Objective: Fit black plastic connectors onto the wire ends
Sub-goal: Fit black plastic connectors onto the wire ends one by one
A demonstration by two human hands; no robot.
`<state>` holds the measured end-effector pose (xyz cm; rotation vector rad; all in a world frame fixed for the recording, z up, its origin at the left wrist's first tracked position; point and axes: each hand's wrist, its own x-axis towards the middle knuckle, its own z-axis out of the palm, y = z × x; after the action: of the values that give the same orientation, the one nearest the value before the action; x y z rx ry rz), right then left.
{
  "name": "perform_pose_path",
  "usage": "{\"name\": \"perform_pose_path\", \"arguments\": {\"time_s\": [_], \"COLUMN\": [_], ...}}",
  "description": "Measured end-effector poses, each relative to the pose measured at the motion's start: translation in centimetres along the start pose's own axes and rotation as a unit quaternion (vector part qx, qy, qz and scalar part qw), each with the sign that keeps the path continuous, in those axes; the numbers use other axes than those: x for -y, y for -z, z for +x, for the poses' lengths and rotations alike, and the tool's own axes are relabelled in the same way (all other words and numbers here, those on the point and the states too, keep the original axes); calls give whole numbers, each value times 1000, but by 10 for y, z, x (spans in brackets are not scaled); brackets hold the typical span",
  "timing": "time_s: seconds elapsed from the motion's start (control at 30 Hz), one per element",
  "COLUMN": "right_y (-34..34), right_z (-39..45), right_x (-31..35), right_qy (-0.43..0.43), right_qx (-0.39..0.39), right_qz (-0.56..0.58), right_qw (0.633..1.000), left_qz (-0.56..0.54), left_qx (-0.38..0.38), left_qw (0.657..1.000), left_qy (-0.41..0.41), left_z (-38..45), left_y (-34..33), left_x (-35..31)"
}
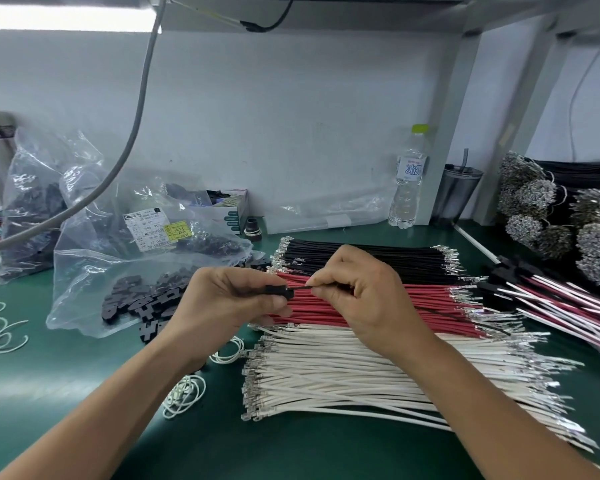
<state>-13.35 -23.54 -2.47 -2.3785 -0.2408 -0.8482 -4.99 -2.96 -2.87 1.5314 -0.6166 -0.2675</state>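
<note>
Mostly left to do, judging by the tabletop (291, 452): three big stacks of loose wires lying side by side, black wires (368, 254) farthest, red wires (430, 303) in the middle, white wires (361, 375) nearest, all with bare metal terminals at both ends and no housings. Done so far, apparently, only a smaller pile of finished harnesses (551, 299) at the right edge, black housings fitted on mixed red, white and black leads. Plenty of stock remaining: spare connectors (136, 299) spilling out of a clear bag (84, 271) at left. In work now, one assembly held above the red stack. Left hand (222, 303), its grip closed with fingers and thumb pinching a connector (274, 290). Right hand (357, 296), its grip likewise closed, thumb and forefinger pinching a single black wire (300, 287) just behind its end. Wire lying roughly level, long axis left to right, tip pointing left into the connector's open face, tail trailing right under the palm. Connector's long axis in line with the wire, mouth facing right. Seating of the terminal not possible to tell; probably mid-insertion.
</note>
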Motion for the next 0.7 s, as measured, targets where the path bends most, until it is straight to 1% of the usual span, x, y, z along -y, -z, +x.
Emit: {"name": "perform_pose_path", "arguments": {"time_s": [0.1, 0.23, 0.47, 0.7], "right_y": [-4, -5, -12, -13], "right_z": [-2, 1, 2, -1], "right_x": [0, -1, 5, 6], "right_qy": [-15, -23, 21, 38], "right_qx": [19, 16, -10, -16], "right_qz": [20, -13, -50, -71], "right_qw": [999, 1000, 998, 997], "left_qz": [11, 46, 24, 53], "left_qx": [-1, -38, -43, -36], "left_qw": [1000, 998, 999, 997], "left_qy": [9, -5, -17, -31], "left_z": [0, 3, 1, -1], "left_y": [0, -4, -4, -9], "left_x": [0, 1, -3, -1]}}
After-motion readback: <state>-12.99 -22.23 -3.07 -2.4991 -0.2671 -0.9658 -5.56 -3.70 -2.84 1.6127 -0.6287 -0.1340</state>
